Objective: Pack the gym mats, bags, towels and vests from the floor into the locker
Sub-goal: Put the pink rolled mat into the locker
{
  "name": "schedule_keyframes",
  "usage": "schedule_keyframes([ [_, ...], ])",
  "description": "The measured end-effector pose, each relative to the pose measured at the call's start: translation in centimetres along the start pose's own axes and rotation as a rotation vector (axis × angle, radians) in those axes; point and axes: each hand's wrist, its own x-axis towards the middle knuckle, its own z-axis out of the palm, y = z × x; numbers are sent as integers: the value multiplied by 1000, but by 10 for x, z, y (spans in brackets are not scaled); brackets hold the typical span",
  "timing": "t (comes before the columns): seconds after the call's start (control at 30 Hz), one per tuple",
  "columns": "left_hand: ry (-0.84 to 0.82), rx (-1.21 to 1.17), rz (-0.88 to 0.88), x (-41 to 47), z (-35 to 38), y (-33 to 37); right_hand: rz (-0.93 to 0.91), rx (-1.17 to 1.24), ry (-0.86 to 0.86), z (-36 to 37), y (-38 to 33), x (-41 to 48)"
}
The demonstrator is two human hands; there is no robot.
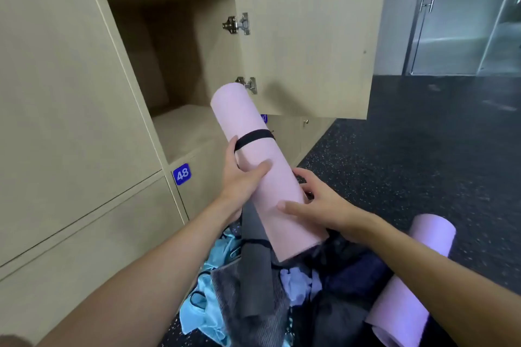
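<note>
Before the open locker (180,127) | we hold the rolled pink mat (262,166), left hand (242,177) leading, right hand (318,203) behind, fingers (290,207) wrapped round it | its long axis seemingly aims at the opening

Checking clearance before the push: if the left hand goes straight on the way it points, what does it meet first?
The left hand first meets the pink rolled mat it grips. Past that, probably the open locker door near its lower hinge, though depth is unclear.
</note>
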Motion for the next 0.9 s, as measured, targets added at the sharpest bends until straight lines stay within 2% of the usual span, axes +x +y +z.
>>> schedule_keyframes([
  [0.13,92,-76,3,-17,-17,38,-49,-51,4,5,-28,-18],
  [0.3,-82,-182,-91,-30,-43,40,-94,-48,76,23,-44,-13],
  [0.47,63,-230,-144,0,-48,38,-126,-61,72,26,-43,5],
  [0.67,140,-207,-140,54,-59,26,-155,-45,192,28,-35,66],
  [0.8,162,-42,-95,85,-87,10,-165,59,190,40,-34,114],
  [0.9,194,376,70,98,-114,-3,-162,91,223,49,-31,148],
])
